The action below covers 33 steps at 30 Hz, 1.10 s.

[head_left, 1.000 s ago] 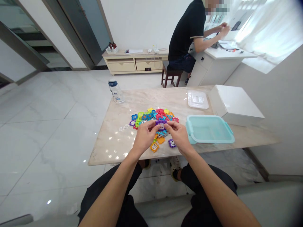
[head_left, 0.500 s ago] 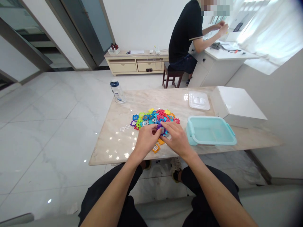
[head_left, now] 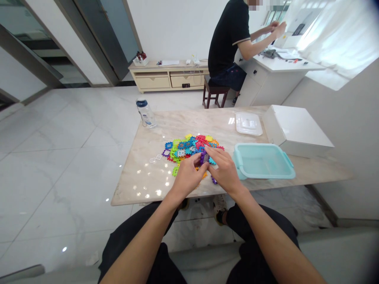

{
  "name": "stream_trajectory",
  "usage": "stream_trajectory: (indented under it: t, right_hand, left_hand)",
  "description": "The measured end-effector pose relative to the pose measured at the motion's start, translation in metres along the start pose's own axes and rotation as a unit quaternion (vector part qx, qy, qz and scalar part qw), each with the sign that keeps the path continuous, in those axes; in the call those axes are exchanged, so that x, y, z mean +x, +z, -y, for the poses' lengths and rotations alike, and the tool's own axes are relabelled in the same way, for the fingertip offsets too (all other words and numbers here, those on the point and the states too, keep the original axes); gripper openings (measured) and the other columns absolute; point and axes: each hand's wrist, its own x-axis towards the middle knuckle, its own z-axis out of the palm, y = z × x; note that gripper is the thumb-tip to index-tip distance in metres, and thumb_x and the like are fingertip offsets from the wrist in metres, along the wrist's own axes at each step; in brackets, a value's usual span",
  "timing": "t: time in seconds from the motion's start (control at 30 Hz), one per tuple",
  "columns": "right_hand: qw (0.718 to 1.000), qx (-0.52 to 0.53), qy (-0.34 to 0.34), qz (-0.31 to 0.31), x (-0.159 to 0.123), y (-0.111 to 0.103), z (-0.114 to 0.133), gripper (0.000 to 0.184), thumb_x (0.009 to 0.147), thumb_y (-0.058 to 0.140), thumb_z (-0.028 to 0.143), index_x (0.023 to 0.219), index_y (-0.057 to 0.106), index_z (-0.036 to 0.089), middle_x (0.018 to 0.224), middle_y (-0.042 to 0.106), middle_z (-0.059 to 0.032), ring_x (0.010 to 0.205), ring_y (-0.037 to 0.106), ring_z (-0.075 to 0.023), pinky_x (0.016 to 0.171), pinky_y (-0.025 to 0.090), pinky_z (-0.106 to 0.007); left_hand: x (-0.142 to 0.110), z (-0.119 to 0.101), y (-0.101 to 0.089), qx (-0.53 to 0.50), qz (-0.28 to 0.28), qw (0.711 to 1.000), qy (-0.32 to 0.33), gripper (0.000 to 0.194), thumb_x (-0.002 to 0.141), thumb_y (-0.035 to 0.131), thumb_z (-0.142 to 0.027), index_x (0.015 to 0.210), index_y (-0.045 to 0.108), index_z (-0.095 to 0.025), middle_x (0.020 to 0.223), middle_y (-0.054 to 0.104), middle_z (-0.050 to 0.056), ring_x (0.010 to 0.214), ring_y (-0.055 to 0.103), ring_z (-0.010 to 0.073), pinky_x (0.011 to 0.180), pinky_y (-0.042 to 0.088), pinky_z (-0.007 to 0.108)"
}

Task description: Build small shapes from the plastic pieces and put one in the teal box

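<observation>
Starting out at the left, a clear water bottle with a navy cap [head_left: 145, 114] stands near the far edge of the marble-topped table [head_left: 133, 185]. Moving right, a couple of small white window-shaped inserts [head_left: 155, 159] lie on the bare stone, just beside a big colourful pile of interlocking plastic pieces [head_left: 189, 148], spread across the middle of the table in red, blue, green, yellow and orange. A lone green piece [head_left: 175, 170] sits just in front of that pile, by the left hand [head_left: 188, 176].

And here's the action: the hands are together at the pile's near side, with the left hand and the right hand [head_left: 225, 169] closed in on a purple interlocking piece [head_left: 203, 158], pinched between their fingers. It's carrying a white window insert, and it's held just above the heap. A sliver of another purple piece [head_left: 213, 180] peeks out under the right hand.

Further right, an empty-looking teal plastic tub [head_left: 263, 161] sits close to the table's near edge, a clear lid [head_left: 248, 124] lies near the far edge, and a white box [head_left: 296, 126] takes the far right corner. Beyond the table, a person in a black polo shirt [head_left: 226, 39] sits on a stool at a white desk, hands raised.
</observation>
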Motion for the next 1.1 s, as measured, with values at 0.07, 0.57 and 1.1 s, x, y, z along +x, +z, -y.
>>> stream_trajectory:
  t: [0.07,0.57,1.1]
  right_hand:
    - [1.000,-0.001,0.007,0.002,-0.0002,-0.0002,-0.0001,0.073,0.095,0.066,0.006,0.164,0.058,0.030,0.153,0.071,-0.0095,0.140,0.067,-0.0311,0.121,0.053,-0.056]
    - [1.000,0.002,0.013,0.025,-0.0007,-0.0012,-0.0019,0.075,0.096,0.066,0.007,0.167,0.055,0.031,0.158,0.067,-0.0079,0.145,0.064,-0.0306,0.125,0.051,-0.055]
    - [0.999,0.019,0.023,0.035,-0.0012,-0.0018,0.0015,0.071,0.099,0.067,0.011,0.166,0.056,0.032,0.158,0.067,-0.0073,0.144,0.066,-0.0304,0.125,0.050,-0.055]
  left_hand:
    - [0.0002,0.0006,-0.0015,0.009,-0.002,1.000,0.003,0.020,0.094,0.074,-0.027,0.112,0.077,-0.019,0.112,0.086,0.008,0.105,0.083,0.0307,0.097,0.068,0.043]
    - [0.0005,-0.0037,-0.0011,0.001,0.001,1.000,-0.012,0.019,0.090,0.078,-0.026,0.107,0.081,-0.018,0.114,0.086,0.011,0.108,0.082,0.0352,0.099,0.068,0.050]
    - [-0.0025,-0.0072,-0.0013,0.014,-0.012,1.000,0.000,0.010,0.095,0.073,-0.028,0.099,0.078,-0.020,0.108,0.087,0.008,0.105,0.083,0.0349,0.091,0.068,0.044]
